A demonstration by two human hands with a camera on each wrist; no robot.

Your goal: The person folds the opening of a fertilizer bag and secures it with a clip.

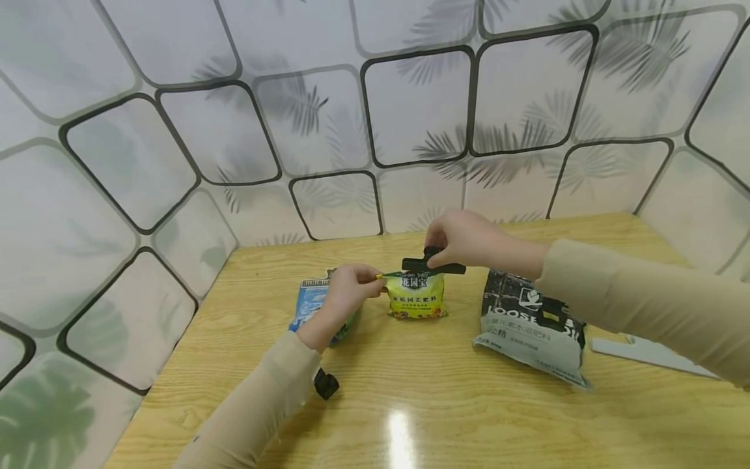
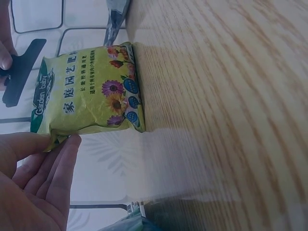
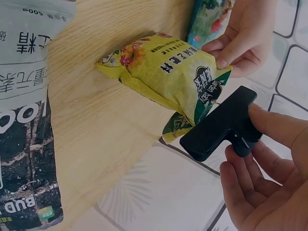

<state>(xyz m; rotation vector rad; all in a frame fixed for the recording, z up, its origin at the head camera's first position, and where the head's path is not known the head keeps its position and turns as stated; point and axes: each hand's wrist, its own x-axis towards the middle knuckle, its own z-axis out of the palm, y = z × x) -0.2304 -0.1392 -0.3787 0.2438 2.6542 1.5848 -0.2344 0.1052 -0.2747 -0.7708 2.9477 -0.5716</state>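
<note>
A small yellow fertilizer bag [image 1: 417,298] with a green top and printed flowers stands upright on the wooden table. My left hand [image 1: 349,286] pinches its upper left corner between thumb and fingers, as the left wrist view shows closely. Right at the bag's top edge, my right hand [image 1: 463,240] grips a wide black bag clip [image 3: 219,126] by its handle. In the right wrist view the clip's long bar lies beside the green top, overlapping its edge there. The bag's far top corner flares out loosely beneath the clip.
Behind my left hand lies a blue bag [image 1: 307,303] with a clip on its top. To the right sits a larger black and grey bag [image 1: 527,332], with a white flat object [image 1: 650,355] beyond it. A small black object [image 1: 325,384] is near my left sleeve.
</note>
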